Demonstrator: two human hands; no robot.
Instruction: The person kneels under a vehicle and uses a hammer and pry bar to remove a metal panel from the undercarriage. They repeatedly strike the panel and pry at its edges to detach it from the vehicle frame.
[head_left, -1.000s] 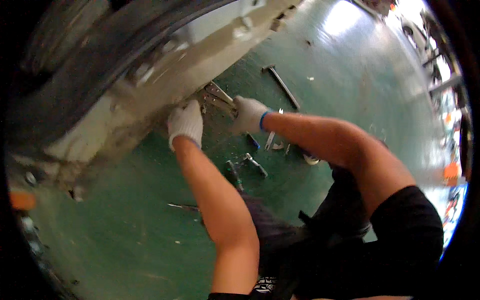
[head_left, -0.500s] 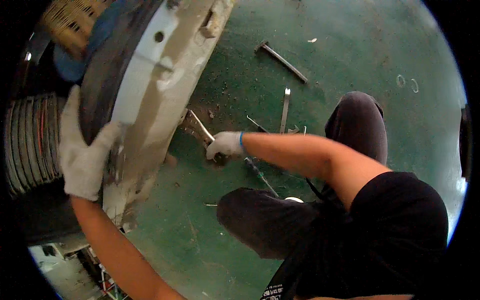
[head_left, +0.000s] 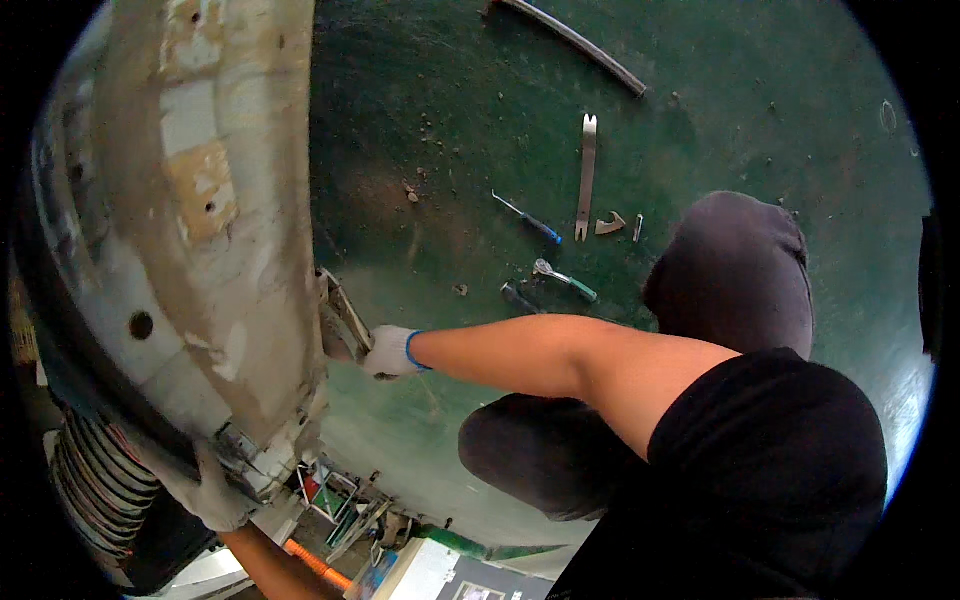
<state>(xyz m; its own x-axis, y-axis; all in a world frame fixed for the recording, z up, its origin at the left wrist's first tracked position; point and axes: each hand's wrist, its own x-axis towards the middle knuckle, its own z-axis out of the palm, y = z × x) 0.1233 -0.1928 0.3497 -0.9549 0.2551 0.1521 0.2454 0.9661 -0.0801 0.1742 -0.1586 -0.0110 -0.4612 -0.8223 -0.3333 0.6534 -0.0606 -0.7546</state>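
A large worn, off-white vehicle body panel (head_left: 250,330) with a dark edge strip (head_left: 100,380) fills the left side. My left hand (head_left: 215,492), in a pale work glove, grips that strip near the panel's lower end; the thumb shows on one side, while the fingers are partly hidden. At the panel's right edge my right hand (head_left: 388,353), gloved too, is closed on a greyish metal two-armed tool (head_left: 345,308). The tool's far end meets the panel edge; its exact kind cannot be made out.
Green floor holds a forked flat pry bar (head_left: 587,175), a blue-handled hook pick (head_left: 530,217), a ratchet wrench (head_left: 568,280), a small blade (head_left: 610,225) and a long metal bar (head_left: 580,45). Ribbed dark hose (head_left: 95,480) lies lower left. A printed box (head_left: 450,575) stands below.
My view has shifted, so the panel stands more upright and tools show further. The left hand went from spread on the dark edge to gripping lower down. My right hand stays on the metal tool.
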